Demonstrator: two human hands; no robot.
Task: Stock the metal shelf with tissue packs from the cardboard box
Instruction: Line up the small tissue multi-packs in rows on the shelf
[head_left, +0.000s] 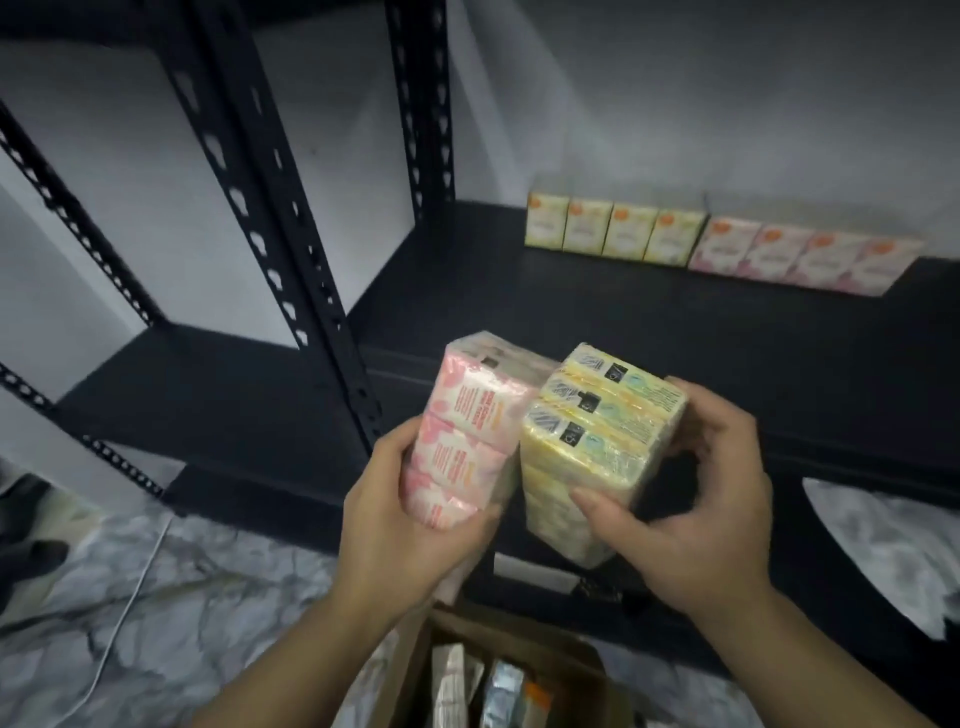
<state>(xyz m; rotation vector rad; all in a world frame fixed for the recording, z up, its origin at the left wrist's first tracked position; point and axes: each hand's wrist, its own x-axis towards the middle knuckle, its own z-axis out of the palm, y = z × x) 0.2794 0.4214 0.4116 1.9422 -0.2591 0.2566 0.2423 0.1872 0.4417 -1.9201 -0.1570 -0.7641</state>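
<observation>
My left hand (400, 519) grips a pink flowered tissue pack (467, 431) from below and the left. My right hand (696, 499) grips a yellow tissue pack (597, 436), thumb on its near face and fingers round its right side. Both packs are held side by side, touching, above the front edge of the black metal shelf (597, 317). At the back of that shelf stands a row of yellow packs (613, 231) and, to their right, a row of pink packs (805, 257). The open cardboard box (524, 670) sits below my hands with more packs inside.
Black perforated uprights (291, 223) rise left of the packs, and a second shelf bay (208, 395) lies to the left. A white cable (130, 603) runs over the marbled floor (182, 597). A dark shoe (31, 551) shows at the left edge.
</observation>
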